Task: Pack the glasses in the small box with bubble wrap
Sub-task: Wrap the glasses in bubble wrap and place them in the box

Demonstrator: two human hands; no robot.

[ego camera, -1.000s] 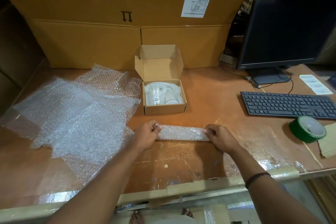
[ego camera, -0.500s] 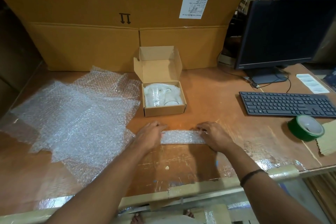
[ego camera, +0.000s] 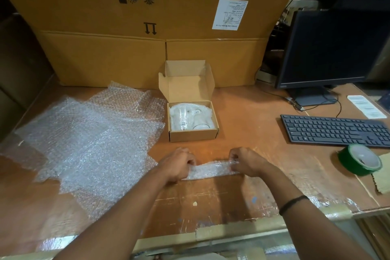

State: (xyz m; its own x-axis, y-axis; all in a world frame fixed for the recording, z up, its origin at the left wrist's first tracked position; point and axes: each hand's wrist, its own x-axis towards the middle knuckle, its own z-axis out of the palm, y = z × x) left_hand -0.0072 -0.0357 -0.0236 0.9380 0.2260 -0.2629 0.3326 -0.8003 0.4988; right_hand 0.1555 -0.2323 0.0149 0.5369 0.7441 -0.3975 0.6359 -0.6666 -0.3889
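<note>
Bubble wrap roll (ego camera: 212, 170), pinched at its ends by left hand (ego camera: 179, 164) and right hand (ego camera: 245, 162), may unroll if either grip slackens.

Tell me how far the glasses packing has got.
Done: the glasses lie in the open small box. In hand: the left hand and right hand pinch the ends of a bubble wrap strip in front of it. Left: the strip is not yet in the box, the lid stands up, and the green tape sits untouched.
</note>
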